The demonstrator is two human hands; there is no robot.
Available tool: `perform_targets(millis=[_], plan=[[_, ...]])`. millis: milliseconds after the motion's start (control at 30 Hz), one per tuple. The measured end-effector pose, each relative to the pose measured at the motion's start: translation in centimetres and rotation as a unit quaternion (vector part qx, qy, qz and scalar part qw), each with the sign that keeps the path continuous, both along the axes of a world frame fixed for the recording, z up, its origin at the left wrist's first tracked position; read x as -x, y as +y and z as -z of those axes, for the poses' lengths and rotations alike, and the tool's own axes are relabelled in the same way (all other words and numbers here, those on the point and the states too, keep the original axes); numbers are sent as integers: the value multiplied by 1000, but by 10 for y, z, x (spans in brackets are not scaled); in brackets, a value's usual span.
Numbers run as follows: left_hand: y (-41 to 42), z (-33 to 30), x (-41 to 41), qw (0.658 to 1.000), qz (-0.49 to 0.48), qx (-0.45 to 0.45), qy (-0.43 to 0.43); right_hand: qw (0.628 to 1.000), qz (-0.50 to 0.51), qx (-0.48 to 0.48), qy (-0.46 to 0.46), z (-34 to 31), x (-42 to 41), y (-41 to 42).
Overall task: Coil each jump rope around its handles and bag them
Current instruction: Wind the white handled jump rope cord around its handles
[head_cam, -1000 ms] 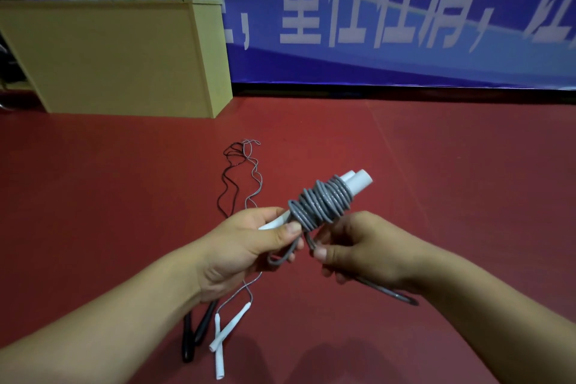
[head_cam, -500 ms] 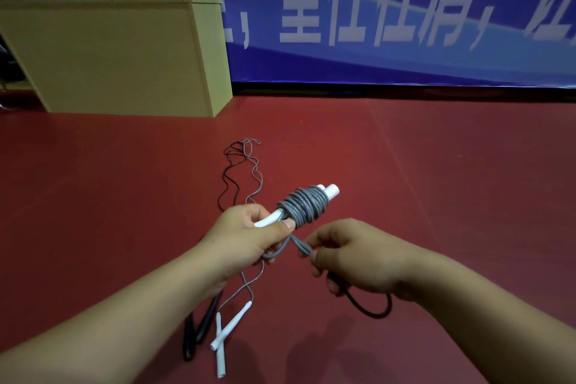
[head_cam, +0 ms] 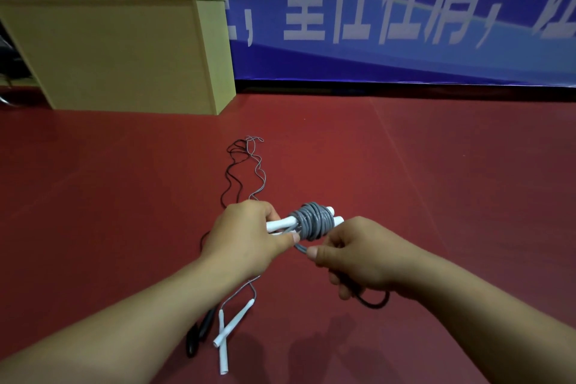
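A grey jump rope point(head_cam: 311, 221) is wound in a thick coil around its two white handles point(head_cam: 280, 223). My left hand point(head_cam: 246, 237) grips the handles at their near end, below the coil. My right hand point(head_cam: 352, 256) pinches the loose grey rope end just under the coil, and a dark loop of it hangs out below my fist. Two more ropes lie uncoiled on the red floor: one with white handles point(head_cam: 230, 329) and a thin grey cord, one with black handles point(head_cam: 199, 333) and a black cord point(head_cam: 232, 171).
A tan wooden box point(head_cam: 124, 53) stands at the back left. A blue banner with white characters point(head_cam: 389, 9) covers the wall behind. The red floor point(head_cam: 436, 181) stretches out to the right.
The coiled bundle has come down and closer to me. My right hand has pulled the loose rope end in tight against the coil, shortening the free tail.
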State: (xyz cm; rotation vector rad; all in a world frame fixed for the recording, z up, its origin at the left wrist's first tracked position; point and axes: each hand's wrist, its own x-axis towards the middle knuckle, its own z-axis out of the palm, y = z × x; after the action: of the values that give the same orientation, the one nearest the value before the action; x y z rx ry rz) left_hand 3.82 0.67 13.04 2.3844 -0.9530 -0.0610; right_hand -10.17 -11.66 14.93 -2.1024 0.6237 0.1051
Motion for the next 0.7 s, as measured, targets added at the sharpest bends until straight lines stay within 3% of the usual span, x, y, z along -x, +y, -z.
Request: perform_targets(millis=[200, 433, 700], plan=[[5, 3, -8, 998, 33, -39, -27, 988, -75, 133, -26, 3, 1, -3], [10, 12, 0, 953, 243, -182, -18, 952, -154, 258, -62, 3, 6, -1], [10, 0, 8, 932, 327, -136, 78, 961, -55, 255, -90, 4, 10, -20]])
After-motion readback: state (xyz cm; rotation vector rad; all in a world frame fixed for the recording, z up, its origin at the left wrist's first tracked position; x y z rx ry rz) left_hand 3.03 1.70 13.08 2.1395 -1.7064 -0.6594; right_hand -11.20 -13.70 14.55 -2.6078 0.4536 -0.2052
